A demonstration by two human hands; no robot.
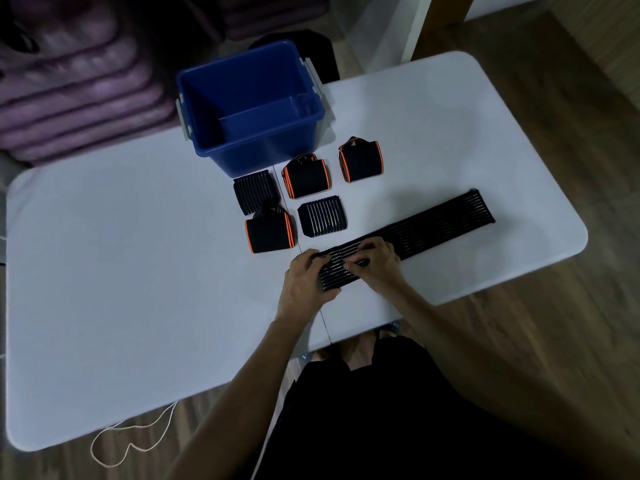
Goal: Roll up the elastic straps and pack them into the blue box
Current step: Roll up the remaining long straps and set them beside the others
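Table (121, 271): white, rounded corners, a seam across its middle; the person stands at the near edge.

Box (249, 109): blue, open top, grey side latches, standing at the far edge of the table just left of the seam. Nothing visible inside.

Long strap (433, 220): black with thin pale ribbing, laid flat; it runs from both hands, near the near edge, out toward the right end of the table. The end at the hands is folded over into a thick first turn; the far end lies flat and free.

Five rolls lie between the box and the long strap, all on the table:
- ribbed roll A (254, 195), touching the box's near wall
- ribbed roll B (322, 216), just beyond the long strap
- orange-edged roll C (306, 174), near the box
- orange-edged roll D (360, 159), right of C, apart from it
- orange-edged roll E (270, 233), overlapping the near corner of A

Left hand (306, 280): fingers curled around the left side of the folded end.
Right hand (375, 263): fingertips pinching the fold at its right side.

Cord (131, 441): white, looped on the wood floor below the left near corner.
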